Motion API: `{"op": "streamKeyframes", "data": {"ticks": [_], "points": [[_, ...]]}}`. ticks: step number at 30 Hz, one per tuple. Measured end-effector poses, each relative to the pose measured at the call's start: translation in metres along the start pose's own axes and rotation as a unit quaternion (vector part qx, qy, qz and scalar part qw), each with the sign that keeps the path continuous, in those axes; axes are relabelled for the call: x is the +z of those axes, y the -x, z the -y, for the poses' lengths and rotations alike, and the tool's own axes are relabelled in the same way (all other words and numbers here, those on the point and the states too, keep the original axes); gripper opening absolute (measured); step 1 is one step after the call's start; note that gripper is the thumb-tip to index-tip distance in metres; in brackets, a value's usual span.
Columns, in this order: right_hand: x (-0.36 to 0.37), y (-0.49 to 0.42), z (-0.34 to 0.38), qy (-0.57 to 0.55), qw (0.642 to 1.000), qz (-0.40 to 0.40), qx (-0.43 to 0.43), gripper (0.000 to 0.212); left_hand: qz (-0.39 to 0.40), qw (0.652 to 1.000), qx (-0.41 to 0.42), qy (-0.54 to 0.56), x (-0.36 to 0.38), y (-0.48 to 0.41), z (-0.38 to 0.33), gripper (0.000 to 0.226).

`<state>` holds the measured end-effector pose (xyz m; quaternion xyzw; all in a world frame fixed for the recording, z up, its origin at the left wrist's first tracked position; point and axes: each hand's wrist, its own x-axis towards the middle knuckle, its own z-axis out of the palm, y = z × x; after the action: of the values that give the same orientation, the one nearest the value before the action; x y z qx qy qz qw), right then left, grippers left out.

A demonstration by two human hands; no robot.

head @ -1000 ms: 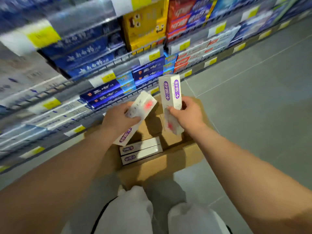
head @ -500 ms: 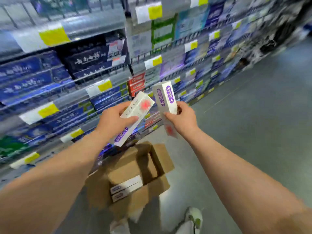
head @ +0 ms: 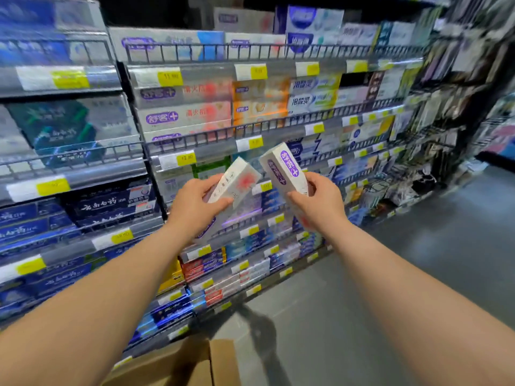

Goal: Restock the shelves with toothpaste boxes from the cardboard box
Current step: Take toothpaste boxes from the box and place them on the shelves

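Boxes higher, 1 inside each grip

Glossy toothpaste boxes, wire metal shelves, matt cardboard box

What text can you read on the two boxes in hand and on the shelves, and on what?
"舒客+": purple logo on the white toothpaste box in the right hand.
"舒客+", "清火": white cardboard boxes on the upper shelf.
"云南白药": dark blue boxes on the left shelf.
"冷酸灵": blue-and-white boxes, upper right shelf.
Yellow price tags: too blurred to read.
Second white toothpaste box, in the left hand: print too blurred.
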<state>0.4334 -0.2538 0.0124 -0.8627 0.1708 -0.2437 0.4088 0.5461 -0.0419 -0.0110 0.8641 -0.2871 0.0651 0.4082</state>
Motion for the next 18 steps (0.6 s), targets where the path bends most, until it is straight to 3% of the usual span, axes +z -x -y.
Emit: {"op": "streamKeyframes", "data": {"ticks": [7,13,18], "points": [[-0.034,-0.115,0.01,0.055,0.99,-0.059,-0.118,0.04,-0.09,0.994,0.045,-0.033,-0.004,-0.092,-0.036,0.052],[-0.035,-0.218,0.027,0.119,0.961,-0.151,-0.201,0.044,-0.17,0.982,0.062,-0.055,-0.013,-0.18,-0.039,0.055],[-0.027,-0.279,0.041,0.108,0.934,-0.191,-0.283,0.044,-0.239,0.964,0.08,-0.081,-0.012,-0.214,-0.049,0.054]]}}
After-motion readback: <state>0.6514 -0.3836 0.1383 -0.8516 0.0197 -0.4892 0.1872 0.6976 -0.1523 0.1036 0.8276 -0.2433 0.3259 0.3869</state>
